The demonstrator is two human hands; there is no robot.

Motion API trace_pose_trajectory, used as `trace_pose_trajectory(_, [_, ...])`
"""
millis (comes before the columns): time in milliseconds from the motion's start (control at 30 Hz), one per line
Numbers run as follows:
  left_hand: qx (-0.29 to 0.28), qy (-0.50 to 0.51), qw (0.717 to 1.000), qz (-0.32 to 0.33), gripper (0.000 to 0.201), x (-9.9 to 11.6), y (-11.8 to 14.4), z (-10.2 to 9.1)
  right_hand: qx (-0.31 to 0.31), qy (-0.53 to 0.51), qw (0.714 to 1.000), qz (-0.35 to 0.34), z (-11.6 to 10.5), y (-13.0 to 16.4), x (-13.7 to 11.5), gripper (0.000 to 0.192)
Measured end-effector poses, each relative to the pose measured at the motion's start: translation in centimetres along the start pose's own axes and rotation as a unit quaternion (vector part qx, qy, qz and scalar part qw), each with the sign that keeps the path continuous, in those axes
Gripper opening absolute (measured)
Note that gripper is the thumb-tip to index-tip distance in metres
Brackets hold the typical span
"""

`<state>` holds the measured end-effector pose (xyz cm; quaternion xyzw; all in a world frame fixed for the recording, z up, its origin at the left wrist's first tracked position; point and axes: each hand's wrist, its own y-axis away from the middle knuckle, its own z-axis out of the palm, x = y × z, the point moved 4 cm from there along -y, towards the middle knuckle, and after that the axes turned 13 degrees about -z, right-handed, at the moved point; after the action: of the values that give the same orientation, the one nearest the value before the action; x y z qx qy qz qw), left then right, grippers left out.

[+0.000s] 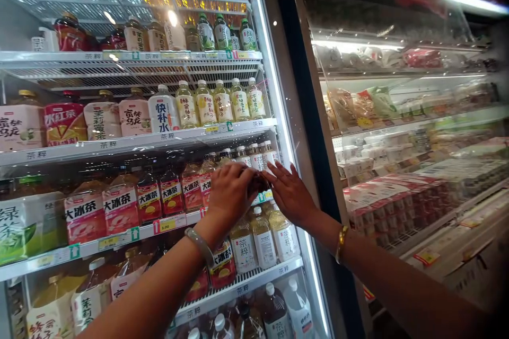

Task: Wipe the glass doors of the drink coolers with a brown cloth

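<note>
The drinks fridge [131, 66] filled everything ahead of my hands, five shelves in view. Left of my left hand [230, 190] stood four red-labelled tea bottles [170, 193], labels out for reading. That hand was curled around something dark on the shelf edge; my right hand [290, 190] lay spread flat just beside it, steadying.

red-labelled tea bottles [170, 196], pale yellow drink bottles [222, 103]

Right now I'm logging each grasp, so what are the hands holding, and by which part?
The left hand and right hand meet on a small dark thing at the shelf edge; what it is and where it is gripped cannot be told.
</note>
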<state>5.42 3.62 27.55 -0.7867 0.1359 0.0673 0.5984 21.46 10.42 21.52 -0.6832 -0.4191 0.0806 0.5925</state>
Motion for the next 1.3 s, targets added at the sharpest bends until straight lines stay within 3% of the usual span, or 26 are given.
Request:
trace_pose_trajectory(67, [-0.006, -0.002, 1.0, -0.02, 0.032, 0.5, 0.0, 0.4, 0.004, -0.006, 1.0, 0.023, -0.4, -0.4, 0.2, 0.054])
trace_pose_trajectory(233, [-0.002, -0.023, 0.988, 0.153, 0.019, 2.9, 3.6, 1.5, -0.033, -0.024, 0.999, -0.032, -0.1, 1.5, -1.1, 0.062])
trace_pose_trajectory(333, [-0.021, -0.022, 0.981, 0.189, 0.02, 2.8, 2.4, 1.4, -0.035, -0.028, 0.999, -0.024, 0.0, 2.3, -0.9, 0.068])
trace_pose_trajectory(400, [-0.032, -0.023, 0.987, 0.155, 0.019, 2.6, -0.1, 1.1, -0.013, -0.033, 0.999, 0.008, -0.4, 1.6, 0.0, 0.073])
trace_pose_trajectory(433, [-0.029, -0.017, 0.994, 0.109, 0.019, 2.5, -1.6, 1.0, 0.002, -0.039, 0.999, 0.021, -0.7, 0.9, 0.3, 0.077])
trace_pose_trajectory(533, [0.001, 0.057, 0.994, -0.097, 0.028, 2.4, -4.5, 1.0, 0.051, -0.072, 0.996, 0.019, -1.9, -1.4, 0.7, 0.087])
trace_pose_trajectory(600, [0.012, 0.145, 0.972, -0.184, 0.032, 2.9, -4.2, 1.5, 0.07, -0.092, 0.993, -0.009, -2.3, -2.1, 0.1, 0.091])
trace_pose_trajectory(667, [0.008, 0.235, 0.948, -0.214, 0.036, 3.6, -2.4, 2.3, 0.079, -0.093, 0.992, -0.033, -2.0, -1.4, -0.8, 0.093])
trace_pose_trajectory(767, [-0.023, 0.312, 0.925, -0.217, 0.045, 4.5, 1.4, 3.3, 0.073, -0.059, 0.995, -0.037, -0.9, 1.0, -1.2, 0.093])
trace_pose_trajectory(867, [-0.056, 0.342, 0.926, -0.149, 0.056, 5.2, 3.4, 3.4, 0.077, -0.007, 0.997, -0.029, -0.3, 2.0, -0.3, 0.085])
trace_pose_trajectory(967, [-0.068, 0.371, 0.92, -0.104, 0.067, 4.8, 1.4, 2.9, 0.109, 0.033, 0.994, -0.006, -1.3, -0.7, 1.4, 0.066])
trace_pose_trajectory(1067, [-0.048, 0.383, 0.914, -0.122, 0.064, 3.3, -2.6, 2.3, 0.122, 0.006, 0.991, 0.048, -2.2, -5.0, 2.4, 0.047])
trace_pose_trajectory(1133, [-0.023, 0.369, 0.918, -0.142, 0.062, 2.1, -4.5, 1.9, 0.118, -0.019, 0.991, 0.058, -2.1, -6.7, 2.2, 0.044])
trace_pose_trajectory(1200, [-0.009, 0.325, 0.935, -0.141, 0.061, 0.9, -5.1, 1.4, 0.101, -0.014, 0.995, 0.021, -1.5, -6.7, 1.4, 0.048])
trace_pose_trajectory(1300, [0.004, 0.208, 0.975, -0.077, 0.057, -0.9, -4.6, 0.1, 0.066, 0.025, 0.993, -0.093, -0.8, -5.0, 1.0, 0.048])
